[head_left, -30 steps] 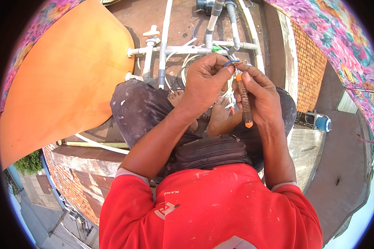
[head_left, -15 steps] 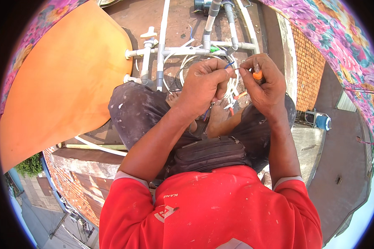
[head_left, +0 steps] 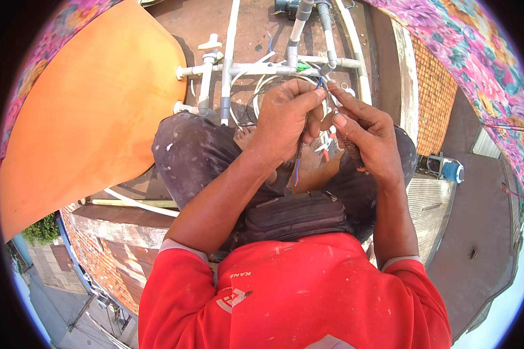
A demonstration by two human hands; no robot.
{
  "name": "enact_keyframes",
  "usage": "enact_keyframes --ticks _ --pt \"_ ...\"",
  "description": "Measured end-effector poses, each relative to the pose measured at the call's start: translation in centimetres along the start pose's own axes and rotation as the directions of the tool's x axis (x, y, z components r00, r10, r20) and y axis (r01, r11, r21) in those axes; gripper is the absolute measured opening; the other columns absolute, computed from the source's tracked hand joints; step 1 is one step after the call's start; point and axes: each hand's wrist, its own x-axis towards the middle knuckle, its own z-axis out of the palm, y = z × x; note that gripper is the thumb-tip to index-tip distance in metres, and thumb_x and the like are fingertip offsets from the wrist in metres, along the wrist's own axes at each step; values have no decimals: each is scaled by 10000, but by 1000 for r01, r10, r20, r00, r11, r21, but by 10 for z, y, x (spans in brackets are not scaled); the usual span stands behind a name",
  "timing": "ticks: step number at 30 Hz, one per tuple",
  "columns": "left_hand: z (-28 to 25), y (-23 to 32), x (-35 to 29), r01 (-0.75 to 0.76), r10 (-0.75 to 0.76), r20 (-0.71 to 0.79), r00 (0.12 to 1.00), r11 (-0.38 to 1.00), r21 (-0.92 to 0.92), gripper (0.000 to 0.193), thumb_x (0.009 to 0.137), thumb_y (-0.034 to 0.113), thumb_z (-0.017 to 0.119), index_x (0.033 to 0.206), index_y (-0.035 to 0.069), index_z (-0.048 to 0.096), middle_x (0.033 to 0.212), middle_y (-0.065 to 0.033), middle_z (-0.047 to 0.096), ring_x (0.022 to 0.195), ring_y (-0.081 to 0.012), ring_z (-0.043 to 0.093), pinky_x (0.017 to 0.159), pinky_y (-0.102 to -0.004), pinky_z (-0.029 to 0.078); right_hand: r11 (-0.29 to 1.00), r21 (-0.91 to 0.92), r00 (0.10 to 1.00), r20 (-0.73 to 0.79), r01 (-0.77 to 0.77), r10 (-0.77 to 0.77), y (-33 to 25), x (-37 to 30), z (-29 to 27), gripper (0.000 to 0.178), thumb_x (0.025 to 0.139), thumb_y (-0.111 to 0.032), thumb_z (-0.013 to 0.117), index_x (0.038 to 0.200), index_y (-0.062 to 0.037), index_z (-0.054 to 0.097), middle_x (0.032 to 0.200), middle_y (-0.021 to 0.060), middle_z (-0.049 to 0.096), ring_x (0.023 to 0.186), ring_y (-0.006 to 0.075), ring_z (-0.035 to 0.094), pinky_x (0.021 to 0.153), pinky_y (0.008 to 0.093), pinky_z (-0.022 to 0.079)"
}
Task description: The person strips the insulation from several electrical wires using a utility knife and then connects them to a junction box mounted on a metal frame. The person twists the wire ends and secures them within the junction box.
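Note:
My left hand [head_left: 291, 116] pinches an electrical cable between thumb and fingers. A blue wire [head_left: 319, 82] sticks up above the thumb, and a short red wire [head_left: 331, 89] points toward my right hand. Below the left hand hangs more cable [head_left: 297, 168], showing blue and red ends. Closed around a small hand tool [head_left: 353, 152] with a dark ribbed grip and an orange end, my right hand [head_left: 367, 131] has its index fingertip by the red wire. The tool's working end is hard to make out. Pliers [head_left: 325, 152] with orange-red handles lie below, near my feet.
White and grey pipes [head_left: 256, 71] cross ahead, with a valve [head_left: 210, 44] at left and a dark pump [head_left: 286, 8] behind. A big orange tank [head_left: 99, 104] fills the left. Coiled white cable [head_left: 256, 102] lies beyond my hands. A black waist bag [head_left: 294, 216] rests on my lap.
My right hand has turned the tool so its dark grip points down toward me. Its index finger now extends toward the wires. The cable tail below my left hand shows more clearly.

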Motion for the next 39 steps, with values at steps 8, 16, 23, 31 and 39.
enact_keyframes --ticks 8,16,23,31,39 --pt "5 3 -5 -34 35 -15 999 995 96 116 1041 136 685 1013 24 679 735 -20 652 472 -79 573 363 -225 363 1000 8 998 -60 -26 26 3 4 3 456 1004 -180 801 1430 -47 704 948 21 770 690 37 596 593 210 494" --pt "8 -8 -6 -247 259 -21 966 938 243 150 1056 147 669 1028 0 678 701 -14 632 529 -57 574 413 -212 384 989 144 990 -136 -29 48 4 5 16 395 1014 -168 789 1370 -7 734 906 21 762 678 36 598 576 201 468" --pt "2 2 -6 -101 101 14 995 967 232 152 1041 149 685 995 4 686 682 -7 626 478 -66 550 383 -223 361 931 348 992 -27 -109 126 2 4 9 368 1020 -158 771 1334 27 722 854 25 724 637 53 582 553 202 445" --pt "2 4 -3 25 -25 -2 1000 988 154 152 1026 152 699 951 21 683 663 -1 611 430 -80 527 350 -233 330 603 -633 765 -27 486 -644 2 21 -7 284 913 -27 777 1195 -58 770 1004 54 718 823 126 670 655 286 527" --pt "8 2 -7 -35 33 11 999 975 218 131 1010 107 685 934 4 662 650 -7 594 428 -66 489 368 -255 322 287 -781 710 264 554 -653 -2 31 -10 255 800 -60 815 1029 -90 705 1005 76 687 819 305 715 677 404 578"
